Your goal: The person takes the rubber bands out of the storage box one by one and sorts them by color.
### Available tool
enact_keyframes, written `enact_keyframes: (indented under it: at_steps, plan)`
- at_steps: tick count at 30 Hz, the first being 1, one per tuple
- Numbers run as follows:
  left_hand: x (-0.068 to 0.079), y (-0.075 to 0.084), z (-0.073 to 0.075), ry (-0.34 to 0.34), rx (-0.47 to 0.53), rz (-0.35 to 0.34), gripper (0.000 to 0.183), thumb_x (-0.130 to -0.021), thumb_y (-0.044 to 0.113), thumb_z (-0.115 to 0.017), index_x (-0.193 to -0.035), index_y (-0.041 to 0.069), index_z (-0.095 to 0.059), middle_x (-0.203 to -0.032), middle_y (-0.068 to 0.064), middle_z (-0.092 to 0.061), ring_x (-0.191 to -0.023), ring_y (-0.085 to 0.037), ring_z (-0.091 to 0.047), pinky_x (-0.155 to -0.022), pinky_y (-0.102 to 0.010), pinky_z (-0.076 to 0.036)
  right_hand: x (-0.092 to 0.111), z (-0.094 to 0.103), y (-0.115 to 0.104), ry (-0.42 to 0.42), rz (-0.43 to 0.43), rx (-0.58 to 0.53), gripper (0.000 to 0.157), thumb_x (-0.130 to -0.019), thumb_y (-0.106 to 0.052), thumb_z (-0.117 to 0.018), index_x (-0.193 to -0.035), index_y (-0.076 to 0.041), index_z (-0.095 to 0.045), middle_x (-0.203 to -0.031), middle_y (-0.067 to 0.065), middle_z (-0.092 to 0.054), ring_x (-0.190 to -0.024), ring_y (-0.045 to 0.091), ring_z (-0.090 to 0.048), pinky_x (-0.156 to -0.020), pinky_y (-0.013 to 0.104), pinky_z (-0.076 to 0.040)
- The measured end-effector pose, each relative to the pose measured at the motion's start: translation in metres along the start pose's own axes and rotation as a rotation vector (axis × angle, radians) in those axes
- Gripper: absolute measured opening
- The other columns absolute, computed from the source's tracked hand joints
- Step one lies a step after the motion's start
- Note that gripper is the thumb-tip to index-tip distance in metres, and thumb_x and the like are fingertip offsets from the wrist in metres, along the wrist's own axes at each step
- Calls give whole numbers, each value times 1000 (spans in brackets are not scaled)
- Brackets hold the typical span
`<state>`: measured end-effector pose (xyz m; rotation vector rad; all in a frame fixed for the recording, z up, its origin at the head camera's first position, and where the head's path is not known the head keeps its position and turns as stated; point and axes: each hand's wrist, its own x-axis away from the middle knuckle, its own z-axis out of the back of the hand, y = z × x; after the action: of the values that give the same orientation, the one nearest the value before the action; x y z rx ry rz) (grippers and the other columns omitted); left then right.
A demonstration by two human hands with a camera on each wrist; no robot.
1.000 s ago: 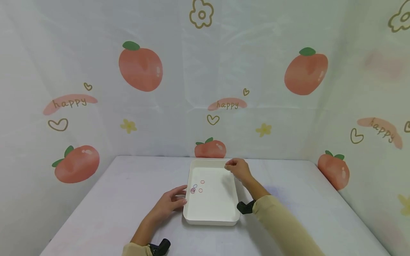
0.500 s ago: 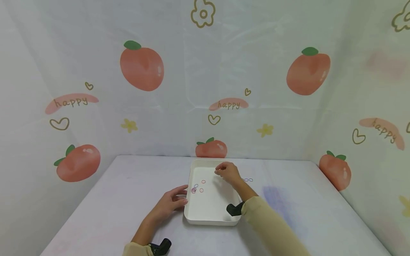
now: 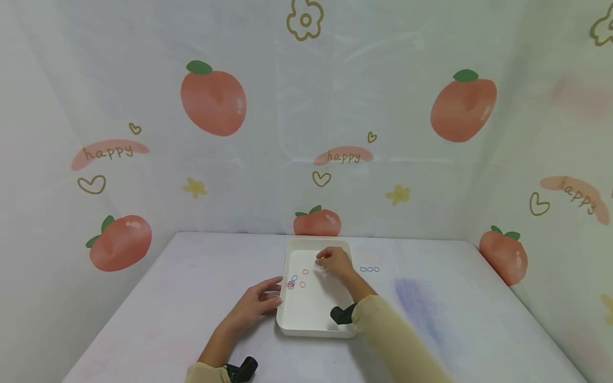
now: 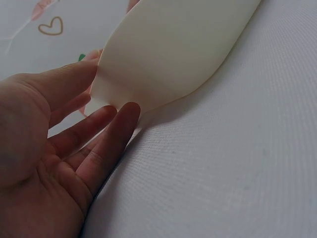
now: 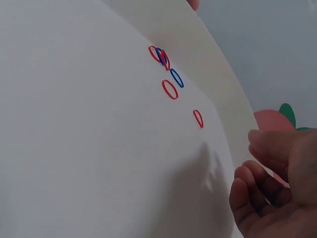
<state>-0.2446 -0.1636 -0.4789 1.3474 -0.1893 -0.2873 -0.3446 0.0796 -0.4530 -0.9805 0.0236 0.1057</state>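
Observation:
A shallow white tray (image 3: 318, 334) lies on the table with small thin red and blue rings, like rubber bands, near its left wall. One red ring (image 5: 170, 89) lies near a blue ring (image 5: 177, 78); a cluster of rings overlaps beside them. My left hand (image 3: 256, 304) touches the tray's outer left wall with thumb and extended fingertips, seen close in the left wrist view. Over the tray's upper right part hovers my right hand (image 3: 337, 263). Its fingers are loosely bent, and the right wrist view shows nothing between thumb and index finger.
To the right of the tray, several blue rings (image 3: 370, 269) lie in a row on the white tabletop (image 3: 230, 252). A printed curtain (image 3: 268, 106) with fruit pictures closes off the back and sides.
My right hand has moved left and slightly nearer, from the tray's far right corner to over its interior. The row of blue rings on the table has come into sight. My left hand stays put.

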Motion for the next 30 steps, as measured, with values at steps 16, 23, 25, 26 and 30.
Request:
enact_keyframes:
  at_steps: [16, 23, 25, 26, 30]
  plan:
    - [1, 5, 0, 6, -9, 12, 59, -91, 11, -68, -144, 1, -44, -131, -22, -53, -105, -29, -63, -82, -40, -55, -2, -16, 1, -93, 25, 32, 14, -84, -6, -74, -97, -4, -74, -82, 4, -63, -70, 16, -54, -60, 24, -47]
    - [0, 3, 0, 0, 2, 7, 60, -91, 11, -68, -144, 1, -43, -131, -22, -53, -106, -30, -62, -83, -40, -55, 0, -22, -2, -126, 31, 132, 13, -84, -10, -74, -98, -10, -77, -85, 2, -60, -77, 19, -52, -64, 27, -46]
    - [0, 2, 1, -3, 11, 6, 60, -91, 11, -68, -144, 1, -43, -131, -22, -53, -106, -29, -62, -83, -40, -55, 1, -24, -2, -124, 33, 154, 13, -84, -10, -74, -97, -11, -77, -83, 2, -59, -78, 19, -51, -65, 28, -45]
    - [0, 2, 1, -4, 12, 6, 60, -91, 11, -68, -144, 1, -43, -131, -22, -53, -106, -29, -62, -83, -40, -55, 1, -24, -3, -123, 35, 167, 12, -85, -10, -74, -96, -12, -77, -82, 2, -59, -78, 19, -51, -65, 28, -45]
    - [0, 1, 1, -11, 17, 4, 60, -91, 11, -68, -145, 0, -42, -132, -23, -52, -107, -30, -62, -82, -40, -55, 2, -26, -4, -128, 16, 185, 9, -85, -10, -74, -93, -14, -76, -80, 1, -57, -77, 19, -51, -64, 28, -44]
